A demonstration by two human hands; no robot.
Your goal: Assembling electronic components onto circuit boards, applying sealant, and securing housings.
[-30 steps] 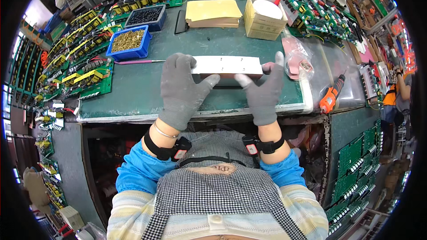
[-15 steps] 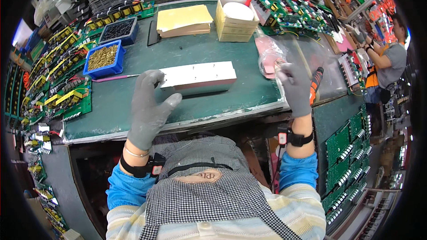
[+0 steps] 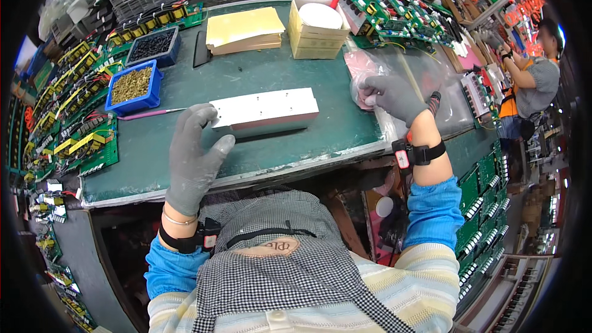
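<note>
Left hand [image 3: 192, 163], grey-gloved: forearm rising from the lower edge, thumb and fingers spread wide apart in a C at the left end of a silvery metal block [image 3: 265, 111], not closed around it; fingertips at its upper corner. Right hand [image 3: 399, 97], grey-gloved: arm stretched forward, hand turned leftward, fingers curled at a plastic bag [image 3: 356, 65] of pink pieces; whether gripped, cannot tell. Block: lengthwise on the green table [image 3: 265, 74], between the hands, nearer the left. Blue tray [image 3: 156, 91]: beyond the left hand, filled with brassy bits.
</note>
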